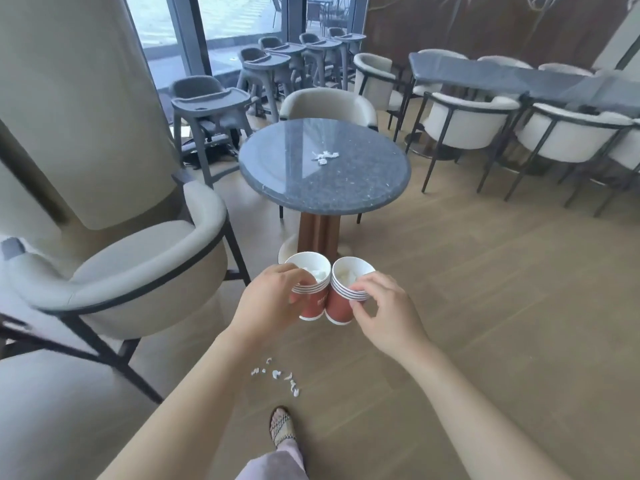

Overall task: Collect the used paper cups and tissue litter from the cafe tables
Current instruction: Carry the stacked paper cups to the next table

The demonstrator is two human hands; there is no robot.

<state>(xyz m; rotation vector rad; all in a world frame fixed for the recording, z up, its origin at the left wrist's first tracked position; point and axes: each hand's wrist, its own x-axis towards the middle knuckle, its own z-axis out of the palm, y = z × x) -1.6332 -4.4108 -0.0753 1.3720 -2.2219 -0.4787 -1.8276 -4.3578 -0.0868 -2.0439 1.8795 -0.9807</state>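
Observation:
My left hand (273, 299) grips a stack of several nested red paper cups (311, 304) with white tissue inside. Beside it, my right hand (382, 310) pinches the rim of a second nested red cup stack (341, 306), also holding tissue. The two stacks touch in mid-air in front of me. Crumpled white tissue scraps (324, 156) lie on the round grey stone table (363, 188) ahead. More small tissue bits (277, 375) are scattered on the wooden floor near my sandalled foot (282, 427).
A cream armchair (138, 271) stands at my left and another (327, 103) behind the round table. Grey high chairs (207, 98) line the window. A long dark table (519, 81) with several cream chairs fills the right. Open wooden floor lies to my right.

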